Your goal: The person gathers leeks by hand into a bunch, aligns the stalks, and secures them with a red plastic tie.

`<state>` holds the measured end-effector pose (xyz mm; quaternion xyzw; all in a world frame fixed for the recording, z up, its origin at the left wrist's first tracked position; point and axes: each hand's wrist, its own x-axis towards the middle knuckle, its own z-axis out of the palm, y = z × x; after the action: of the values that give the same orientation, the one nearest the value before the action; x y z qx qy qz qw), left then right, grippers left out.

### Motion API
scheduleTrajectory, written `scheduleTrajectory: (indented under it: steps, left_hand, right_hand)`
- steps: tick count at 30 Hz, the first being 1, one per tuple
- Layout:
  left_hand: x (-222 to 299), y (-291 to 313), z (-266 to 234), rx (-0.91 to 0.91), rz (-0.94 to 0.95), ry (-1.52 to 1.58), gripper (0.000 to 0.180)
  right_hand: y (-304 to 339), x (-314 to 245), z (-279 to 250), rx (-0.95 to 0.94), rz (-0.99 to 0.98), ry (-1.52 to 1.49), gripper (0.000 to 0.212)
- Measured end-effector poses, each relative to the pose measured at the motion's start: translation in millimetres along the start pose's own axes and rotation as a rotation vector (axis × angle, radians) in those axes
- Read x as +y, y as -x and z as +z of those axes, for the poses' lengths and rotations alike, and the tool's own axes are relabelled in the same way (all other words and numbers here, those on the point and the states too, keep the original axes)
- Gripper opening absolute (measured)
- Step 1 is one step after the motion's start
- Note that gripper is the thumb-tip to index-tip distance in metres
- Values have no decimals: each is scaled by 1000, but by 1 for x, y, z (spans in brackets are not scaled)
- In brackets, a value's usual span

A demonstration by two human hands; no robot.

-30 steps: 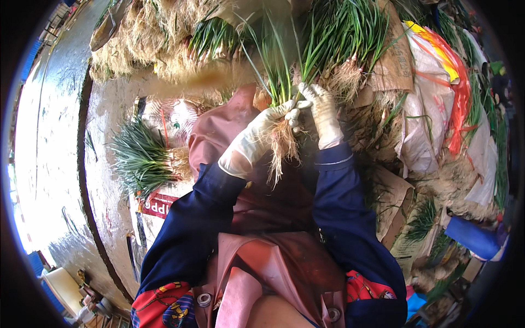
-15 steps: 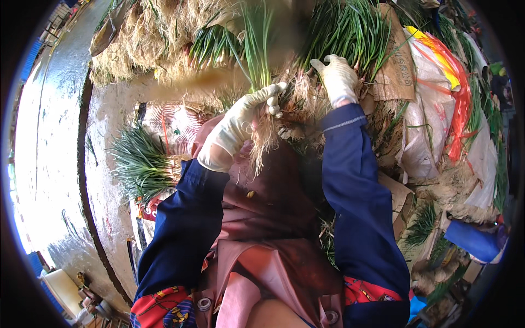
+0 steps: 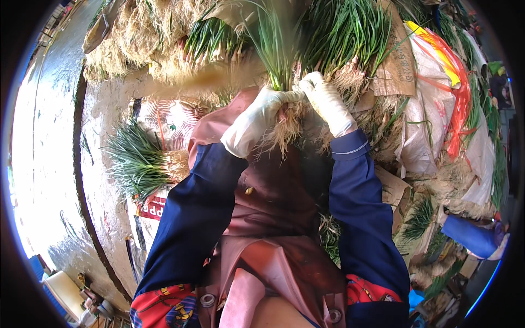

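My left hand, in a pale glove, is closed around a bunch of spring onions. Green leaves point up and away, while the stringy roots hang below the fingers. My right hand, gloved too, meets the left at the bunch's right side. Its fingers are bent closed against the stems, and the tips are partly hidden there. Just beyond it lies a large heap of loose spring onions, leaves pointing away and roots toward me.
Another spring onion bunch lies at left on printed sacking. More rooty bundles line the far left. Brown paper and a white sack with red plastic strips are at right. A reddish-brown apron covers my lap.
My right hand has come back from the far heap to the bunch, its fingers now bent closed. My left hand has moved right with the bunch, and the two hands now meet.
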<state>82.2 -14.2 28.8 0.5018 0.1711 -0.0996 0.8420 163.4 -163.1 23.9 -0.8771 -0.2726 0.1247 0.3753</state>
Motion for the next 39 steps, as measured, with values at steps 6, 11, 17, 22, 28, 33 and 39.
scheduleTrajectory:
  steps: [6, 11, 17, 22, 28, 33, 39]
  left_hand:
    - [-17, 22, -11, -102, -107, -69, 15]
    - [-23, 22, -30, -169, -214, 306, 33]
    - [-9, 29, -16, -235, -24, 405, 43]
    - [6, 42, -7, -344, -159, 686, 34]
    - [27, 53, -40, -414, 84, 741, 36]
    - [24, 32, -39, -328, 152, 515, 43]
    - [6, 24, -35, -266, 73, 591, 26]
  right_hand:
    - [16, -7, 7, -115, -100, -56, 33]
    - [3, -5, 2, 342, -201, 445, 25]
    - [-30, 10, -13, 132, 315, 751, 34]
    - [-2, 26, -16, -47, -27, 1535, 15]
    - [128, 64, -44, -719, 145, 581, 31]
    - [115, 26, -52, -266, 121, 439, 34]
    - [-36, -26, -16, -171, 454, 785, 49]
